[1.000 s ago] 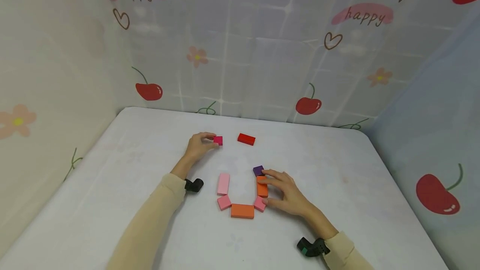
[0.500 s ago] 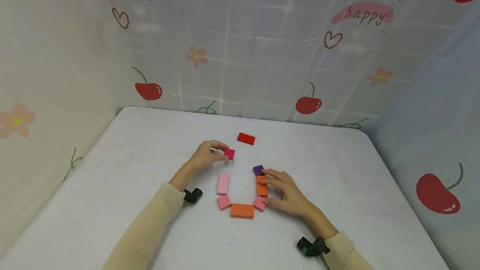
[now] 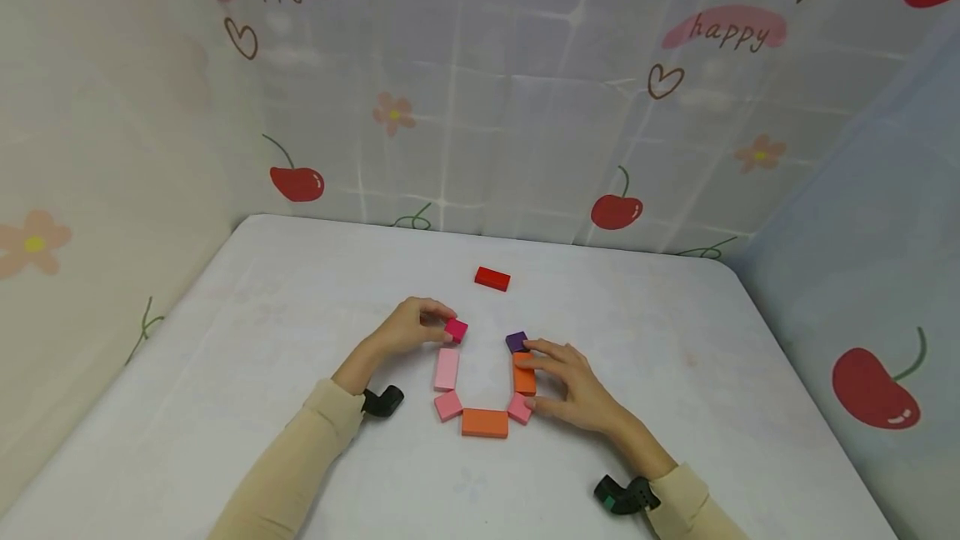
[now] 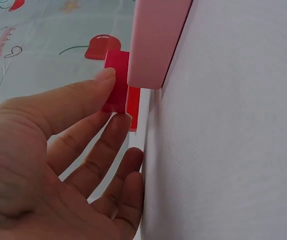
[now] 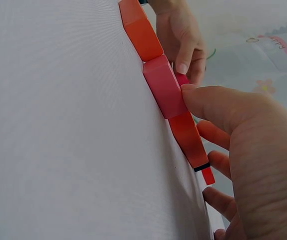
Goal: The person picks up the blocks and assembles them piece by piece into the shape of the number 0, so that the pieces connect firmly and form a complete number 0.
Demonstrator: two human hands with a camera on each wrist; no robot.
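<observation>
My left hand [image 3: 405, 328] pinches a small magenta block [image 3: 458, 331] between thumb and fingers, close above the far end of an upright-lying pink rectangular block [image 3: 446, 369]. In the left wrist view the thumb lies over the magenta block [image 4: 117, 90]. My right hand [image 3: 576, 386] has its fingers spread along the right side of a U of blocks. Its thumb touches a small pink block [image 5: 166, 90], while fingertips reach over an orange block [image 3: 525, 383] and to the edge of a purple block [image 3: 515, 342].
A second orange block [image 3: 484, 423] forms the near base of the U, with another small pink block [image 3: 448, 406] at its left corner. Farther back on the white table [image 3: 637, 315] lies a red block [image 3: 492, 278]. A printed curtain [image 3: 510, 107] hangs behind the table.
My left hand has brought the magenta block rightward and toward me, from beside the red block to the pink rectangular block's far end. The right hand stays in place.
</observation>
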